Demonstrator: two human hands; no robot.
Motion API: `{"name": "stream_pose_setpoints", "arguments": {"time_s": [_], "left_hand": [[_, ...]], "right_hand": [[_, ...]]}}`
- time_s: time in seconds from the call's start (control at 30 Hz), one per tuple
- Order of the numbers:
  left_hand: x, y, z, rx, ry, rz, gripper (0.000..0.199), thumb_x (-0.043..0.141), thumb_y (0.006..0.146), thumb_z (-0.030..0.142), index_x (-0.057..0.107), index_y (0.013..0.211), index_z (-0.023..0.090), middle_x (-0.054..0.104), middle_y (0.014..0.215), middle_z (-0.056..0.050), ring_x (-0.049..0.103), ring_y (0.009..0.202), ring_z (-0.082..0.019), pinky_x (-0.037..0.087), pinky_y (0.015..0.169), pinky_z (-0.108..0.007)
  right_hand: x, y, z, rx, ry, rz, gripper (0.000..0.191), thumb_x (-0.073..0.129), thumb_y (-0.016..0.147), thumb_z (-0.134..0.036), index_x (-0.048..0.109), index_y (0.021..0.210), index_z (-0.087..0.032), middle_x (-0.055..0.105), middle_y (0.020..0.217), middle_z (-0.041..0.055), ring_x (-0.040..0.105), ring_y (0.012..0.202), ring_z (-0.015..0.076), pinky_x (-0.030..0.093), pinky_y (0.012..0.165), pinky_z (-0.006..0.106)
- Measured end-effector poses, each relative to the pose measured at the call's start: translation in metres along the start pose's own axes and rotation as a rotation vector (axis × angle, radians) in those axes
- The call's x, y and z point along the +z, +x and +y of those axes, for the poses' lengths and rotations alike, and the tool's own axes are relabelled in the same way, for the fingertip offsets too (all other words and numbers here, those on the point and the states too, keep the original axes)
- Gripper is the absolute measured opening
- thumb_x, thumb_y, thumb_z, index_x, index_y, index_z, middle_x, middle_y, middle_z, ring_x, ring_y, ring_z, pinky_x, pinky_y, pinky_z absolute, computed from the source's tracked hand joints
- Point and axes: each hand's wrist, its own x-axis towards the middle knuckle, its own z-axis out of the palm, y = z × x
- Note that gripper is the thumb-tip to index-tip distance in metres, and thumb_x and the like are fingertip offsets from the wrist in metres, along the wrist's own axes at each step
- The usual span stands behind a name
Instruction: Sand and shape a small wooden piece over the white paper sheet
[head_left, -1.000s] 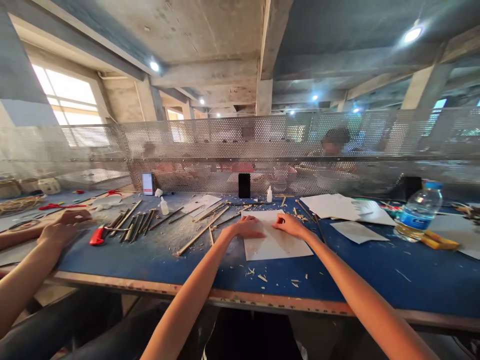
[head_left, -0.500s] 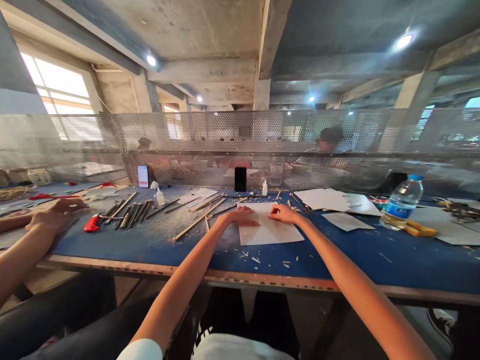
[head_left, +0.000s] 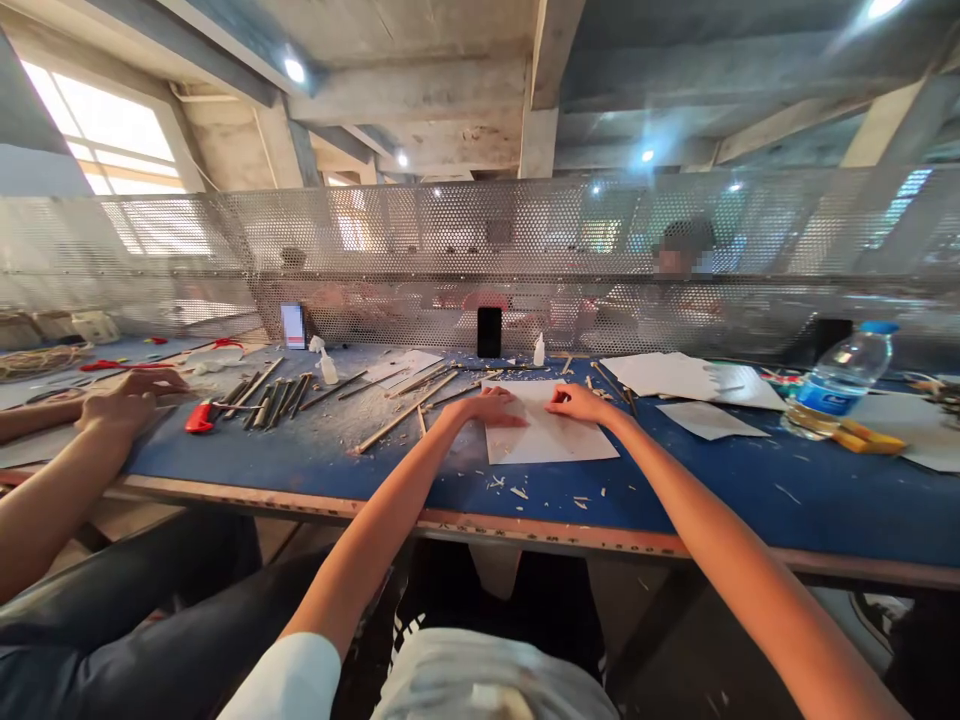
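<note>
A white paper sheet [head_left: 551, 435] lies on the blue workbench [head_left: 720, 500], near its front edge. The person's left hand [head_left: 491, 407] rests on the left edge of the sheet and the right hand [head_left: 577, 402] rests on its far part, both palm down and open, holding nothing I can see. What is under the palms is hidden. Left of the sheet lie thin wooden sticks [head_left: 405, 425] and a red utility knife [head_left: 201, 417], and farther left is a co-worker's hand [head_left: 131, 405]. On the far right stands a plastic water bottle [head_left: 840, 395].
</note>
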Motion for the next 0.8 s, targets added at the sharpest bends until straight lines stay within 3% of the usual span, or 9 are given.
{"name": "stream_pose_setpoints", "arguments": {"time_s": [0.1,0.2,0.37,0.57,0.67,0.8], "left_hand": [[0.002,0.004,-0.002,-0.033,0.046,0.008,0.114,0.043,0.080,0.104,0.042,0.166,0.028,0.035,0.177,-0.011,0.025,0.160,-0.043,0.023,0.129,-0.050],[0.004,0.006,0.000,-0.067,0.080,-0.005,0.108,0.050,0.088,0.090,0.037,0.168,0.019,0.029,0.179,-0.015,0.024,0.162,-0.040,0.022,0.130,-0.049],[0.004,0.006,0.002,-0.094,0.101,-0.020,0.102,0.050,0.093,0.084,0.034,0.169,0.017,0.026,0.180,-0.015,0.021,0.164,-0.037,0.022,0.131,-0.047],[0.004,0.005,0.001,-0.051,0.085,0.017,0.100,0.054,0.095,0.083,0.038,0.166,0.014,0.033,0.177,-0.018,0.028,0.160,-0.042,0.024,0.131,-0.051],[0.005,0.004,0.000,-0.051,0.067,0.024,0.100,0.054,0.095,0.085,0.039,0.166,0.015,0.034,0.177,-0.017,0.028,0.159,-0.041,0.025,0.130,-0.050],[0.006,0.004,0.000,-0.060,0.075,0.024,0.097,0.055,0.098,0.082,0.038,0.166,0.013,0.032,0.177,-0.017,0.027,0.159,-0.039,0.026,0.129,-0.048]], "right_hand": [[0.002,0.000,-0.003,0.024,-0.024,0.035,0.027,0.080,0.082,-0.043,0.066,0.075,-0.021,0.076,0.084,0.0066,0.066,0.080,0.0224,0.049,0.075,0.033],[0.003,-0.001,-0.005,0.036,-0.009,-0.029,0.030,0.081,0.081,-0.046,0.067,0.074,-0.021,0.075,0.080,0.0056,0.065,0.077,0.0218,0.048,0.073,0.032],[0.003,-0.001,-0.002,0.022,-0.005,0.053,0.031,0.081,0.080,-0.048,0.067,0.073,-0.020,0.075,0.079,0.0050,0.066,0.077,0.0220,0.048,0.074,0.032],[0.003,-0.002,-0.003,0.007,-0.002,0.004,0.030,0.079,0.082,-0.047,0.068,0.076,-0.020,0.077,0.082,0.0063,0.067,0.078,0.0218,0.049,0.072,0.031],[0.004,-0.002,-0.007,0.019,-0.033,0.043,0.029,0.081,0.082,-0.046,0.069,0.078,-0.020,0.079,0.085,0.0072,0.067,0.079,0.0219,0.049,0.073,0.031],[0.004,-0.002,-0.011,0.034,-0.048,-0.022,0.026,0.080,0.084,-0.043,0.070,0.076,-0.020,0.078,0.082,0.0065,0.067,0.077,0.0210,0.049,0.072,0.030]]}}
